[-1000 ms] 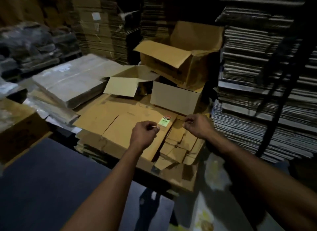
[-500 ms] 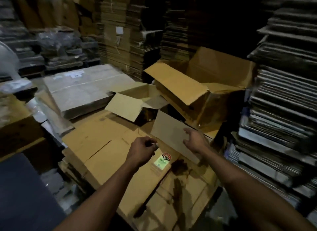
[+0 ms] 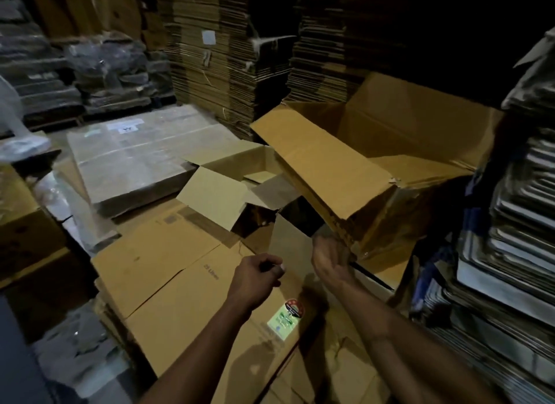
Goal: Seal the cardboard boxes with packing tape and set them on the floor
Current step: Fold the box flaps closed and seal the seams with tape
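Observation:
A large open cardboard box (image 3: 375,175) lies tilted at the right, with its long flap hanging toward me. A smaller open box (image 3: 237,175) sits to its left, flaps spread. My right hand (image 3: 330,261) is raised at the lower corner of the large box's flap. Its fingers reach up to the edge, blurred, and no grip shows. My left hand (image 3: 258,279) hovers over a stack of flattened cartons (image 3: 168,271). Its fingers are curled, and thumb and forefinger pinch a small pale piece I cannot identify. No packing tape roll is visible.
A green and red sticker (image 3: 285,316) marks the top flat carton. A plastic-wrapped bundle of flat cardboard (image 3: 141,160) lies at the left. Tall stacks of flattened cartons (image 3: 210,58) fill the back, and layered sheets (image 3: 510,223) tower at the right. The room is dim.
My view has lifted and moved closer to the boxes. My right hand let go of what it pinched and rose to the large box's flap corner. My left hand kept its pinch.

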